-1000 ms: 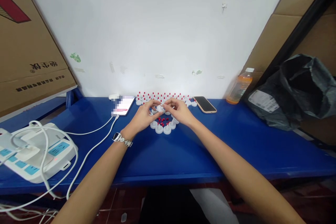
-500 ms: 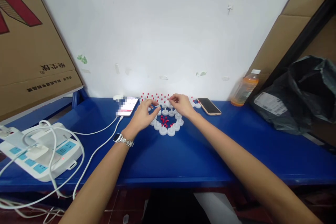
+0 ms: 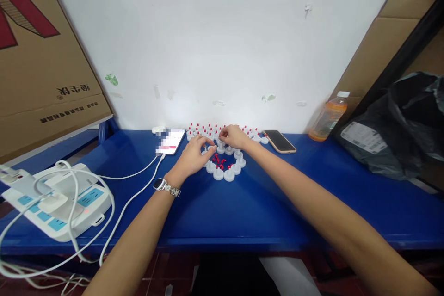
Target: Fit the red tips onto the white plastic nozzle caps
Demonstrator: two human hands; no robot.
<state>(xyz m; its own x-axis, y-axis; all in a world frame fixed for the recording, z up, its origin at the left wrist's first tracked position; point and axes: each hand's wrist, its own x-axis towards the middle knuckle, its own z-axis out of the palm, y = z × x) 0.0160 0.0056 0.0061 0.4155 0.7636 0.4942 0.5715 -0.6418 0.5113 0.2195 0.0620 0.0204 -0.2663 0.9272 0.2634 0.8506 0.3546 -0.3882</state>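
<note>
White round caps with pointed nozzles (image 3: 229,175) stand in a ring on the blue table (image 3: 222,212). Small red tips (image 3: 218,161) lie loose inside this ring. My right hand (image 3: 234,137) reaches over the ring's far side, thumb and finger pinched just above a white nozzle cap (image 3: 221,148). Whatever sits in that pinch is too small to make out. At the ring's left side, my left hand (image 3: 194,153) is curved, its thumb and fingers apart and nothing visible between them. Behind both hands, several white caps wearing red tips (image 3: 197,132) stand along the wall, partly covered by my right hand.
A lit phone (image 3: 172,142) on a cable lies to the left, a dark phone (image 3: 279,141) to the right. The power strip (image 3: 65,203) and looping white cables take up the left end. An orange drink bottle (image 3: 328,118) and black plastic bag (image 3: 385,125) stand right.
The view has shifted slightly. My right hand has moved a little toward the near side and left, to a nozzle cap in the ring's far side. My left hand stays beside the ring.
</note>
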